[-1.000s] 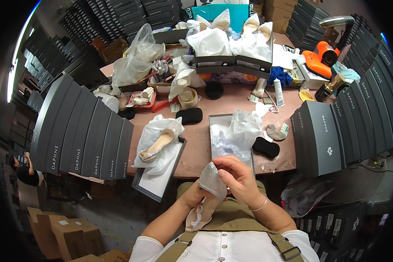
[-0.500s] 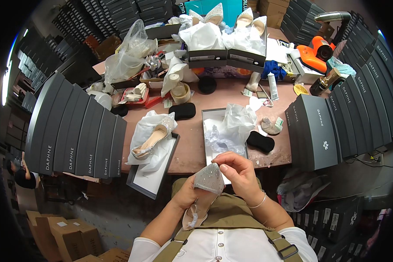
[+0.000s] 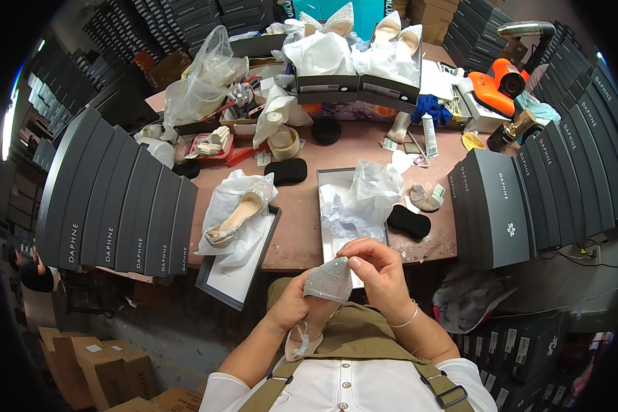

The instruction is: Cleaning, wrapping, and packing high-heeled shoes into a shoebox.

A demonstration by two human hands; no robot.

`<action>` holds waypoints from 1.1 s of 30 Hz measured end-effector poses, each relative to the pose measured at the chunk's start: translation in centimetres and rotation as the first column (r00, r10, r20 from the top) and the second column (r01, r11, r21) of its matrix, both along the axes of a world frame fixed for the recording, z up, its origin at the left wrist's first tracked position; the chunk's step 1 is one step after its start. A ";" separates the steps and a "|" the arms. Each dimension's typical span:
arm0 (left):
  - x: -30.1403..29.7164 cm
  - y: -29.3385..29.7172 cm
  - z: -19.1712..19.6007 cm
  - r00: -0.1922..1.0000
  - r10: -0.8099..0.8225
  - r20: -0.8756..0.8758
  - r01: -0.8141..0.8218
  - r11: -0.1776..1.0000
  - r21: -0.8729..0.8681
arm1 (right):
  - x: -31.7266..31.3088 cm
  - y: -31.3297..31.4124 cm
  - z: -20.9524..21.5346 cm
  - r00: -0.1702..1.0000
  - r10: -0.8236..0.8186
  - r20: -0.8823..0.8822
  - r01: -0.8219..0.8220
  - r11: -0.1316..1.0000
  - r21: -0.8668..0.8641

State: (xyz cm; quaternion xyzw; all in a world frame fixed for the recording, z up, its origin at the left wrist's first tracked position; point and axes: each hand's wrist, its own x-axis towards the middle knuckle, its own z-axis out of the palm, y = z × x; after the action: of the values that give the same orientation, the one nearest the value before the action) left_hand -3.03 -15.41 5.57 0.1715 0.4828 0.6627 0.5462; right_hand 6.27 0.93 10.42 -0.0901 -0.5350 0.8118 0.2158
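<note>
A silver glittery pointed-toe shoe (image 3: 328,283) is held in front of my chest, its toe pointing away from me and its strap end near my shirt. Wrapped round its left side, my left hand (image 3: 290,303) grips it. At the toe tip the thumb and fingers of my right hand (image 3: 375,271) pinch together; whether anything small is between them I cannot make out. A matching shoe (image 3: 239,211) lies on white tissue paper (image 3: 220,196) over a shallow grey box part (image 3: 232,288) at the table's front edge, left of my hands.
Beyond my hands stands an open grey box (image 3: 325,180) with crumpled tissue. Black pads (image 3: 409,222) lie beside it. Stacked dark shoeboxes (image 3: 113,206) flank the left side, more shoeboxes (image 3: 491,206) the right. Two boxes of shoes (image 3: 326,84) and an orange tool (image 3: 496,93) are at the back.
The shoe in my hands has tilted slightly, and my right fingers have shifted a little at its toe tip. Both hands keep their place; the view has moved slightly.
</note>
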 end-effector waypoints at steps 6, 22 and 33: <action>0.0 0.0 -0.4 1.000 0.007 -0.012 -0.007 1.000 -0.021 | -0.1 0.0 0.0 1.000 -0.009 0.014 0.009 1.000 -0.001; 0.1 0.2 -0.6 1.000 0.008 0.012 -0.008 1.000 -0.021 | -0.2 0.2 -0.2 0.999 -0.029 0.035 0.029 1.000 0.002; -1.5 0.2 -1.9 0.875 -0.011 0.484 -0.043 0.994 0.101 | -1.0 0.6 -2.3 0.998 -0.068 0.009 0.069 0.995 -0.072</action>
State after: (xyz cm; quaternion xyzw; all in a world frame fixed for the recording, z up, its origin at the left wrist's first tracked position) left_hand -4.54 -15.17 3.64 0.0259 0.2956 0.7143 0.6339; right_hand 5.28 1.55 8.11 -0.1189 -0.5025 0.8225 0.2384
